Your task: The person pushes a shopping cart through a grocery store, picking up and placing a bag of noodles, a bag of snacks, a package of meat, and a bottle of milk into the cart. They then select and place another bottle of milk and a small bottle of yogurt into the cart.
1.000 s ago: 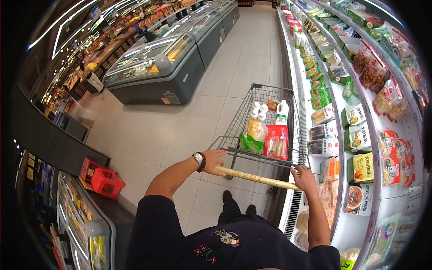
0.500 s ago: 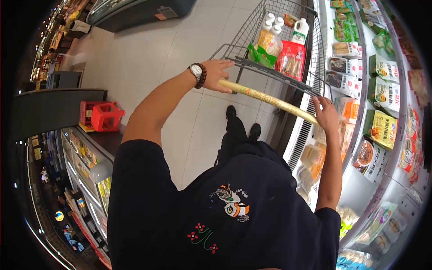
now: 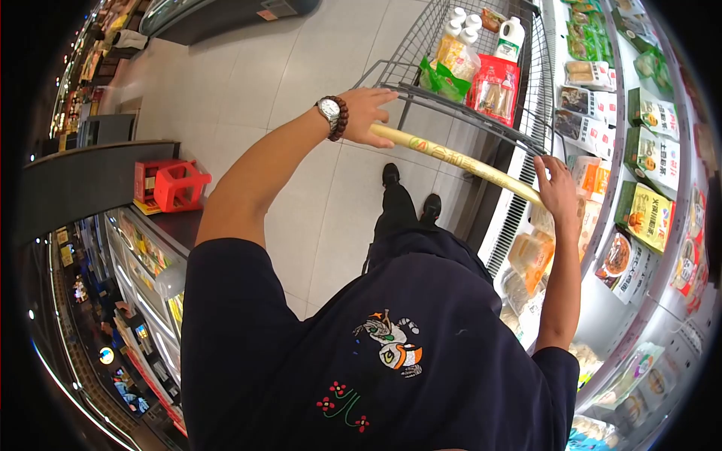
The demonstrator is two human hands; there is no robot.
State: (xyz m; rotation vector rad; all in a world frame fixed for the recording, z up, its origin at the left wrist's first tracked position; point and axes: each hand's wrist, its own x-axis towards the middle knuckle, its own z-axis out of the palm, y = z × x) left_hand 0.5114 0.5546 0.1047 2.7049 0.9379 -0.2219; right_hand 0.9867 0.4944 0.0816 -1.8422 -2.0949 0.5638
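Note:
A yellow shopping cart handle (image 3: pixel 459 160) crosses in front of me, with printed lettering on it. Around its left end is my left hand (image 3: pixel 362 116), index finger stretched toward the cart's frame and thumb over the bar. My right hand (image 3: pixel 558 192) grips the right end, its fingers partly hidden. Beyond the bar, the grey wire cart (image 3: pixel 415 52) carries a white jug with a green label (image 3: pixel 510 41), a pack of several white-capped bottles (image 3: pixel 456 52), a green bag (image 3: pixel 445 81) and a red food package (image 3: pixel 494 89).
Refrigerated shelves (image 3: pixel 594 248) with packaged foods run close along the right side of the cart. On the left, a red plastic crate (image 3: pixel 180 186) sits by a dark partition (image 3: pixel 83 180). A dark display case (image 3: pixel 226 19) stands farther ahead. Grey tiled floor (image 3: pixel 316 68) stretches left of the cart.
The cart, its contents and both hands appear slightly farther right in view. Shelf packages have shifted a little too. Both hands stay at the handle's ends.

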